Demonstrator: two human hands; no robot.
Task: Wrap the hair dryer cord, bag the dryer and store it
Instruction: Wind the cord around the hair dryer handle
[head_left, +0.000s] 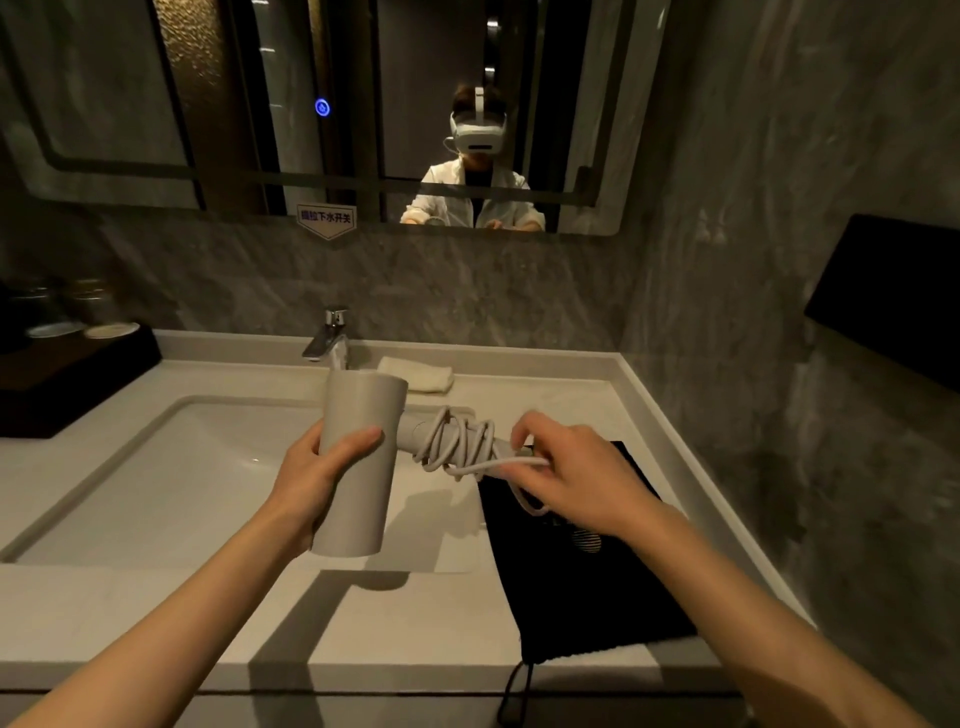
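The hair dryer (358, 457) is white and it is held in the air above the near right part of the sink basin (171, 467). Its barrel stands almost upright and its handle (421, 431) points to the right. The cord (457, 441) is white too, and it goes around the handle in several loose loops; some loops cross each other.

The left hand (317, 478) holds the barrel, with the thumb on the front and the other fingers closed around the back. The right hand (566, 473) is at the end of the handle, and its fingertips (519, 434) pinch the last part of the cord. A short piece of cord hangs under this hand. The plug I cannot see clearly.

I judge that the wrapping step is almost finished but not yet secured. The next move calls for tucking the free end under a loop, so that the loose coils do not slip off the handle.

Just under the right hand, a black drawstring bag (587, 571) lies flat on the white countertop (415, 613), right of the basin, and its string (514, 691) hangs over the near edge. The bag needs to be opened with one hand before the dryer goes in.

Farther away there are a chrome faucet (330, 335), a folded towel (415, 374) and a mirror (363, 104).
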